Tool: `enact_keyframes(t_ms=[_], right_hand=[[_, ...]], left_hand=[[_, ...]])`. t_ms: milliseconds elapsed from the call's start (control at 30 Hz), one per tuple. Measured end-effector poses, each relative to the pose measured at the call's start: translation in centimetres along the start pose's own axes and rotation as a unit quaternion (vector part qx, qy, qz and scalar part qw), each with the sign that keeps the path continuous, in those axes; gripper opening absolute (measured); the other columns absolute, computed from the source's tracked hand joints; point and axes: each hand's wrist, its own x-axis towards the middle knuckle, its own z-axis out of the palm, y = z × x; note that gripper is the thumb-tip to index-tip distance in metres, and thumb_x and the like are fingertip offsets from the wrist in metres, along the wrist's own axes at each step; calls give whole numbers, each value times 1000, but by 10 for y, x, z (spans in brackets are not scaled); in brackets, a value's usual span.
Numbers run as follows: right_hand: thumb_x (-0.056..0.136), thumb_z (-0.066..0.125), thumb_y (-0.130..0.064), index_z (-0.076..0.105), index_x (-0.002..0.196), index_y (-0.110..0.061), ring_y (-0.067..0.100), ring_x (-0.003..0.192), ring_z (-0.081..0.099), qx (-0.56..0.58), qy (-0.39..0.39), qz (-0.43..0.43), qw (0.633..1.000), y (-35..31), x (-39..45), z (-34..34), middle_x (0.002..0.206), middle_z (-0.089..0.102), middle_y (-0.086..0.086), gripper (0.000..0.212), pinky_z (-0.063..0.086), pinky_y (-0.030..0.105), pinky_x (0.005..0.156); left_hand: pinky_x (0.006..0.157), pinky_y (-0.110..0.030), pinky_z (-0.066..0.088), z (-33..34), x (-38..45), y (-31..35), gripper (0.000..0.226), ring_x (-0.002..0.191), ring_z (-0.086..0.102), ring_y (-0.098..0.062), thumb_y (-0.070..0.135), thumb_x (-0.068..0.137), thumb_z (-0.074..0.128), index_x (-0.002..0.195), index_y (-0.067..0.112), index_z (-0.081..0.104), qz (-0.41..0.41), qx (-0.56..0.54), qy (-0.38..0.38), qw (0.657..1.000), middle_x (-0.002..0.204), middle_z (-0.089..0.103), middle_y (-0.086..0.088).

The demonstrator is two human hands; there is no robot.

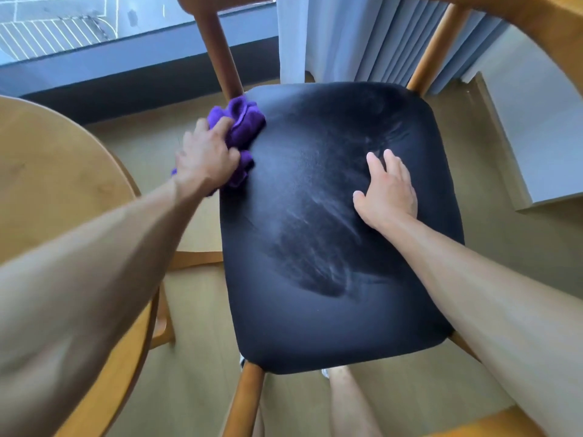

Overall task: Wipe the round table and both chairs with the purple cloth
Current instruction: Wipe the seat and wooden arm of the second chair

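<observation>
A wooden chair with a black padded seat (315, 310) fills the middle of the head view. Pale streaks cross the seat's centre. My left hand (205, 156) is shut on the bunched purple cloth (244, 121), pressed against the seat's far left corner beside a wooden back post (220, 48). My right hand (386, 190) lies flat on the seat's right half, fingers spread, holding nothing. The round wooden table (47, 184) sits at the left edge, partly under my left forearm.
The chair's curved wooden backrest (520, 17) arcs over the top. A window and dark sill (126, 58) run along the upper left, and pale curtains (362, 36) hang behind the chair. My bare leg (350, 402) stands below the seat on the beige floor.
</observation>
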Motion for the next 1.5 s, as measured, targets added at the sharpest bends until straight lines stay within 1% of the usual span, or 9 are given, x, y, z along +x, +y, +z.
enact_keyframes(t_ms=[333, 467, 600, 933, 1100, 1167, 1267, 1400, 1500], right_hand=[[85, 56, -13, 26, 151, -22, 26, 152, 7, 10, 19, 24, 999, -12, -1, 4, 165, 11, 5, 74, 17, 44, 123], [87, 55, -14, 29, 152, -21, 25, 152, 9, 26, 16, 18, 999, -13, -3, -1, 164, 14, 5, 70, 20, 45, 121], [98, 47, -27, 32, 152, -23, 22, 151, 13, 46, 7, 5, 999, -6, -3, -10, 164, 17, 2, 56, 24, 44, 120], [106, 30, -33, 35, 152, -23, 18, 151, 14, 110, 9, 28, 993, -9, -2, -11, 164, 21, 1, 47, 21, 40, 121], [106, 27, -33, 39, 150, -24, 10, 145, 28, 223, 39, 30, 974, -2, -3, -16, 157, 36, -5, 47, 20, 27, 117], [106, 26, -33, 42, 148, -25, 12, 140, 36, 278, 83, 54, 955, 3, -6, -18, 152, 43, -4, 46, 24, 23, 110], [101, 28, -50, 36, 149, -33, 20, 138, 38, 287, 164, 118, 936, 23, -12, -24, 152, 40, 2, 52, 30, 29, 102], [81, 56, -67, 8, 152, -44, 32, 143, 22, 49, 65, 63, 995, 28, -25, -23, 163, 5, 1, 89, 38, 52, 103], [78, 68, -42, 11, 153, -36, 37, 129, 30, -22, 65, 61, 996, 2, -25, -6, 161, 4, 9, 94, 42, 53, 94]], left_hand=[[65, -36, 44, 40, -232, 67, 46, 100, 46, -27, 48, 72, 60, 113, 33, 44, 76, 1, -111, 991, 114, 38, 0], [61, -34, 38, 60, -222, 120, 41, 95, 50, -26, 42, 75, 62, 111, 27, 50, 185, -81, -198, 959, 104, 37, 1], [56, -35, 36, 52, -151, 122, 49, 99, 52, -28, 52, 72, 70, 111, 28, 53, 273, -42, -101, 956, 111, 45, -3], [88, -54, 45, 6, -19, 19, 35, 110, 51, -45, 40, 91, 57, 118, 19, 52, -128, -61, 52, 989, 121, 46, -20], [79, -48, 47, 27, -75, 128, 47, 98, 57, -44, 50, 86, 49, 117, 16, 53, -84, -122, 9, 989, 118, 46, -18], [84, -42, 46, 38, -96, 178, 46, 101, 57, -40, 51, 91, 46, 125, 20, 54, -19, -251, -83, 964, 116, 48, -12], [99, -40, 49, 40, -87, 199, 46, 117, 59, -29, 36, 100, 44, 145, 29, 43, -25, -505, -183, 843, 121, 60, -5], [102, -46, 44, 37, -40, 130, 42, 121, 53, -31, 23, 97, 48, 139, 21, 54, 141, -215, 31, 966, 132, 58, -7], [119, -47, 25, 38, -14, 68, 51, 145, 32, -28, 41, 100, 42, 149, 27, 42, 177, 3, 60, 982, 158, 36, -6]])
